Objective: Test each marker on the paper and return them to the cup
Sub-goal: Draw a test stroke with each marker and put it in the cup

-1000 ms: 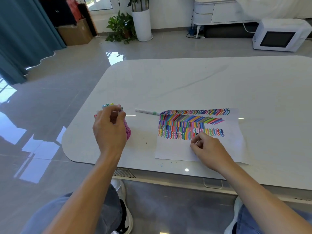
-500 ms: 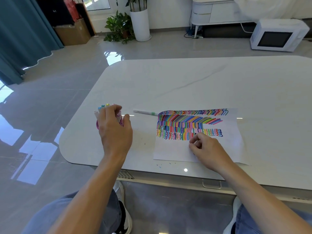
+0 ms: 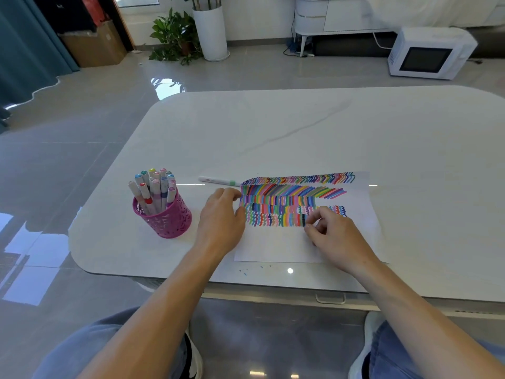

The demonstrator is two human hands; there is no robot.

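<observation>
A pink lattice cup [image 3: 166,224] stands near the table's front left, with several capped markers [image 3: 154,187] upright in it. One white marker with a green band [image 3: 218,181] lies on the table just above the paper's top left corner. The white paper [image 3: 284,247] carries rows of coloured strokes. My left hand [image 3: 221,217] rests at the paper's left edge, fingers relaxed, holding nothing. My right hand [image 3: 334,233] sits on the paper with fingers curled, fingertips at the lowest row of strokes. Whether it pinches something is hidden.
The white marble table [image 3: 328,138] stretches far beyond the paper to the back and right. Small ink specks [image 3: 244,270] mark its front edge. On the floor behind are a white microwave [image 3: 429,54], a potted plant [image 3: 177,36] and a cardboard box [image 3: 94,46].
My left hand has let go of the pink cup and moved right to the paper's left edge. The right hand has stayed in place on the paper.
</observation>
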